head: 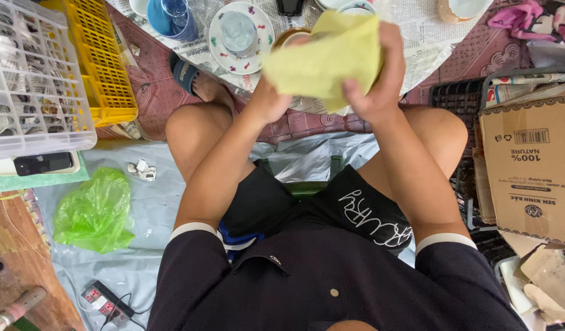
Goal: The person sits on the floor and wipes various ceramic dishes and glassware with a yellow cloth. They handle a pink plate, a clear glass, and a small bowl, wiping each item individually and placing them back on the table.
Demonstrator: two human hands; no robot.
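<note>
Looking down past my knees, I see both hands raised over the floor, working a pale yellow cloth (324, 58). My right hand (374, 79) has its grip closed on the cloth, fingers curled over its upper edge. My left hand (267, 101) sits under the cloth's left side; most of it is hidden, so I cannot tell how its grip stands. A brown-rimmed cup (288, 37) peeks out just behind the cloth. Beyond it, on newspaper, lies a patterned saucer (258, 52) carrying a clear glass (236, 32). A yellow crate (105, 67) stands at left, a green plastic bag (95, 211) near my left knee, a cardboard box (530, 168) at right.
</note>
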